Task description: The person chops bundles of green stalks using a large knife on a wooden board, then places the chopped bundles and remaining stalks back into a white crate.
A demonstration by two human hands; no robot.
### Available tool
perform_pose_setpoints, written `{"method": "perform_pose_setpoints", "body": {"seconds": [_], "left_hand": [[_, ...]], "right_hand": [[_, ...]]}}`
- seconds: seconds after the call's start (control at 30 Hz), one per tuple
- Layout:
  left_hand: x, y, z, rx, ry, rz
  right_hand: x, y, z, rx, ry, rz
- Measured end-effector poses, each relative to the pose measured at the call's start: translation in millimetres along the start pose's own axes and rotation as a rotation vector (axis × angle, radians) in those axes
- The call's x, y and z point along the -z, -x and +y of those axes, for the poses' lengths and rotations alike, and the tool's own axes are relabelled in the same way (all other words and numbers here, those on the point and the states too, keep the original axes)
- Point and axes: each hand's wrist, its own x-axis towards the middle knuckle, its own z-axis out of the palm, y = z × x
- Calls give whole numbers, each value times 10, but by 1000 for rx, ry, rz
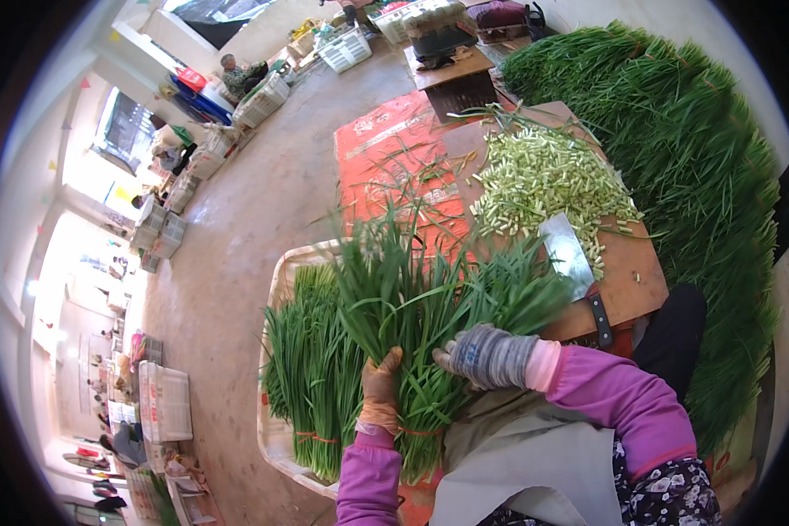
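My left hand (381,388), in an orange-brown glove, is closed on a bunch of long green leafy stalks (368,296) at the near side of a white plastic crate (269,421). My right hand (483,357), in a grey knit glove, grips other green stalks (506,289) whose tips are blurred. Between and below the hands, a bundle (424,421) is tied with a red band. More tied bundles (315,375) stand side by side in the crate. A cleaver (569,253) with a black handle lies on a brown board beside the cut pale stalk ends.
The brown board (631,289) holds a heap of cut stalk ends (546,177). A large pile of green bunches (690,197) lines the right wall. Red sheeting (394,164) covers the floor ahead. Several people sit among white crates (164,401) at the far left.
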Motion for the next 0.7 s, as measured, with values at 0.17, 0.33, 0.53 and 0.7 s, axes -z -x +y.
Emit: {"method": "perform_pose_setpoints", "body": {"seconds": [0.17, 0.33, 0.53, 0.7], "left_hand": [[-95, 80, 36, -14, 86, 186], [32, 129, 47, 26, 118, 125], [-59, 298, 139, 160, 271, 73], [57, 209, -12, 54, 174, 88]], "right_hand": [[-452, 248, -331, -105, 100, 138], [-473, 326, -367, -104, 47, 171], [-482, 397, -252, -135, -7, 103], [-365, 489, -198, -97, -35, 198]]}}
